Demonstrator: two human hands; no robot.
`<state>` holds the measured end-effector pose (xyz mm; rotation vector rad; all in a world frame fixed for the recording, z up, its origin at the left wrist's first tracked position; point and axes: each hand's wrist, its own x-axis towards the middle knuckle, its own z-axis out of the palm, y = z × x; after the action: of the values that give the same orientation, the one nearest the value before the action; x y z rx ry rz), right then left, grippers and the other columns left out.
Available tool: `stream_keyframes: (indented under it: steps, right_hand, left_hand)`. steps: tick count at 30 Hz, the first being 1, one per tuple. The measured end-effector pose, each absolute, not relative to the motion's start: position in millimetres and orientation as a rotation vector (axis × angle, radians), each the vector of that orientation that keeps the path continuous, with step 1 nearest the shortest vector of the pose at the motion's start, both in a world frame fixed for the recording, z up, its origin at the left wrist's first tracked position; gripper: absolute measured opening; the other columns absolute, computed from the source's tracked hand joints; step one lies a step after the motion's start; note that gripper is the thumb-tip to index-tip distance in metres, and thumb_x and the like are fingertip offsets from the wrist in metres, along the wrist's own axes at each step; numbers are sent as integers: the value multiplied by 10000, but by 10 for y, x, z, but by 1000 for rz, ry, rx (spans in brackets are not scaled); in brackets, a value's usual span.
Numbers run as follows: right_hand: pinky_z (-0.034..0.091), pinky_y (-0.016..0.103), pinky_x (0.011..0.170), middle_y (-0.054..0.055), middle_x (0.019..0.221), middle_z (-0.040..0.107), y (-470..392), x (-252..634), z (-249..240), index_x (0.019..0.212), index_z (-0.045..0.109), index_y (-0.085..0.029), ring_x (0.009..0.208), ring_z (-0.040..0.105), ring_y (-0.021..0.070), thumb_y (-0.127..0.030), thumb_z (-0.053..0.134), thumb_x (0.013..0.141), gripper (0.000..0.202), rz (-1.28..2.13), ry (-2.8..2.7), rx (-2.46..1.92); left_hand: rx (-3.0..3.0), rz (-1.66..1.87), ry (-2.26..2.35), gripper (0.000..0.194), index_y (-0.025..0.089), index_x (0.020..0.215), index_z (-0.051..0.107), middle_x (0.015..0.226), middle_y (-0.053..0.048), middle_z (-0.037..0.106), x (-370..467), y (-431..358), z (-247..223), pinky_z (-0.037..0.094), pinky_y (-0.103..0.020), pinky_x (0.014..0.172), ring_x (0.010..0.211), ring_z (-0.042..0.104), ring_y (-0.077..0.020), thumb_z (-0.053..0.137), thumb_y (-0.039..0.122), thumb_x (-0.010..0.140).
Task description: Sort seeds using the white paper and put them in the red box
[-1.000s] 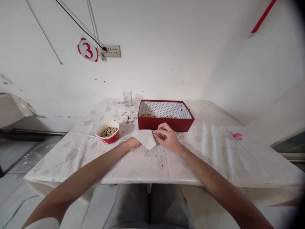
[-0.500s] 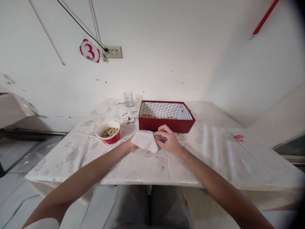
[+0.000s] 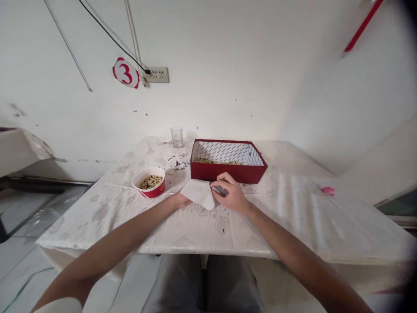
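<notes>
A white sheet (image 3: 198, 194), rounded at its corners, is held above the table just in front of a red box (image 3: 228, 172). My left hand (image 3: 183, 200) grips its left side from below, its fingers mostly hidden under the sheet. At the right edge, my right hand (image 3: 230, 192) is closed in a pinch, with thumb and forefinger at the sheet; a small dark thing near these fingers is too unclear to name. The box has a patterned white lining and holds pale and black grains.
Left of the hands stands a red and white bowl (image 3: 151, 184) of pale and black beads or grains. Behind it is a clear glass (image 3: 177, 137). Dark bits (image 3: 177, 164) lie scattered between glass and box. The table's front edge (image 3: 208, 251) runs close to my legs.
The whole view has shifted slightly, so everything sits a little lower in the picture. Both hands keep nearly the same hold on the sheet.
</notes>
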<state>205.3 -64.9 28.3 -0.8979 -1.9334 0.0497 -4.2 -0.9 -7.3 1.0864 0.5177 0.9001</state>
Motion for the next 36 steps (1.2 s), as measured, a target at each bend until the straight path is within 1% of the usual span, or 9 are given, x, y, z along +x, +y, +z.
stream_keyframes:
  steps: [3, 10, 17, 20, 23, 25, 27, 31, 36]
  right_hand:
    - [546, 276, 637, 58, 1007, 604, -638, 2059, 281, 1049, 741, -274, 832, 634, 167, -196, 688, 891, 184, 42, -1920, -902]
    - [560, 288, 667, 56, 975, 624, -622, 2054, 272, 1018, 758, -273, 833, 650, 171, -216, 690, 911, 139, 5, -1890, -901]
    - [580, 308, 731, 59, 984, 637, -608, 2041, 225, 1012, 767, -275, 848, 661, 175, -204, 691, 908, 147, -15, -1883, -913]
    - [569, 283, 684, 56, 981, 618, -597, 2043, 222, 1042, 763, -274, 838, 650, 168, -210, 691, 907, 166, 52, -1870, -928]
    - [549, 263, 644, 54, 989, 609, -586, 2039, 213, 1050, 755, -265, 828, 637, 159, -202, 682, 906, 173, 103, -1874, -918]
    - [549, 265, 665, 52, 984, 605, -580, 2032, 202, 1032, 752, -257, 843, 637, 161, -193, 679, 903, 161, 96, -1882, -909]
    - [550, 274, 701, 48, 972, 602, -574, 2024, 188, 1006, 750, -249, 854, 640, 162, -185, 678, 901, 142, 76, -1885, -906]
    - [548, 288, 740, 41, 957, 602, -550, 2012, 157, 972, 745, -244, 844, 647, 162, -170, 680, 891, 128, 65, -1864, -905]
    - [552, 281, 733, 48, 982, 619, -537, 2005, 118, 1039, 738, -251, 851, 657, 165, -159, 681, 879, 194, 85, -1873, -876]
  left_hand:
    - [1082, 817, 493, 309, 157, 907, 779, 983, -128, 798, -15, -17, -54, 499, -478, 976, 1183, 650, -402, 852, 376, 701]
    - [1124, 846, 458, 496, 163, 991, 772, 1121, -129, 780, 48, -13, -23, 505, -437, 979, 1133, 671, -325, 924, 398, 581]
    - [1177, 859, 435, 450, 177, 986, 770, 1088, -112, 784, 58, -1, -30, 499, -430, 978, 1135, 671, -307, 876, 459, 652]
    - [1178, 860, 413, 468, 174, 976, 772, 1053, -108, 788, 55, 7, -47, 493, -430, 976, 1095, 684, -306, 891, 468, 632]
    - [1161, 855, 455, 422, 171, 941, 774, 979, -95, 792, 31, 6, -88, 497, -418, 947, 1025, 700, -290, 893, 451, 649]
    - [1148, 844, 517, 359, 164, 932, 774, 944, -84, 793, 8, 1, -115, 504, -403, 916, 967, 704, -266, 879, 411, 693]
    - [1156, 864, 524, 359, 161, 938, 770, 928, -74, 791, -9, 2, -131, 507, -395, 909, 936, 699, -252, 888, 391, 688]
    - [1212, 866, 506, 341, 189, 1039, 767, 1051, -81, 786, -12, 42, -141, 499, -400, 961, 1033, 686, -261, 854, 341, 746]
    - [1245, 889, 490, 346, 175, 1103, 756, 1161, -109, 757, -39, 103, -184, 483, -395, 1005, 1125, 657, -283, 805, 327, 796]
